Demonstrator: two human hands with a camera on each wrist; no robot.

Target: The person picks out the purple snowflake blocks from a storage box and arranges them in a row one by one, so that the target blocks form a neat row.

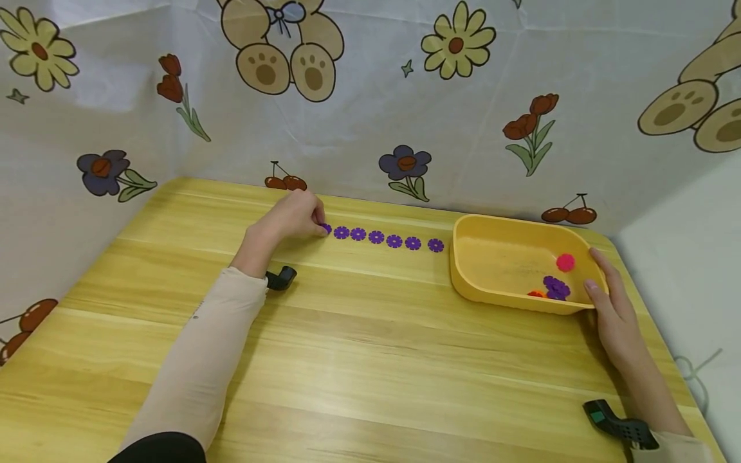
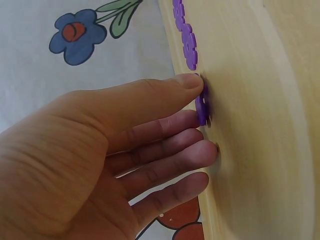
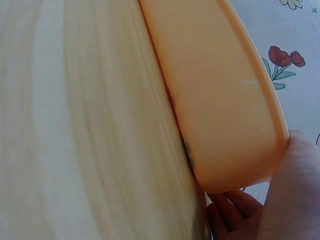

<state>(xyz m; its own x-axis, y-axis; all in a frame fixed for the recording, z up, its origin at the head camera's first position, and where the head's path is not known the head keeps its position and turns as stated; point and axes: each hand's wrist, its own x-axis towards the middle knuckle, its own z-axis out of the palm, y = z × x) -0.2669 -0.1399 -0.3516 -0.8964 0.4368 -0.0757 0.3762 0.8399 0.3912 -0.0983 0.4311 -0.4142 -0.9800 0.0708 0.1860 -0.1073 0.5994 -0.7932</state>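
Note:
At the far side of the wooden table, my left hand (image 1: 289,217) pinches a purple snowflake disc (image 2: 201,109) between thumb and index finger. The disc is at the table surface, at the left end of a row of several matching purple discs (image 1: 376,237). In the left wrist view the other fingers spread below it, and the thumb covers part of the disc. My right hand (image 1: 618,315) grips the right end of a yellow plastic tray (image 1: 492,260), thumb over the rim and fingers around the outside. In the right wrist view the tray wall (image 3: 225,95) hides its contents.
Inside the tray, towards its right end, lie a pink disc (image 1: 565,262), a small pile of purple discs (image 1: 557,289) and an orange-red piece (image 1: 537,294). A printed cloth (image 1: 353,128) hangs behind the table's (image 1: 359,360) back edge. Each wrist wears a black strap device.

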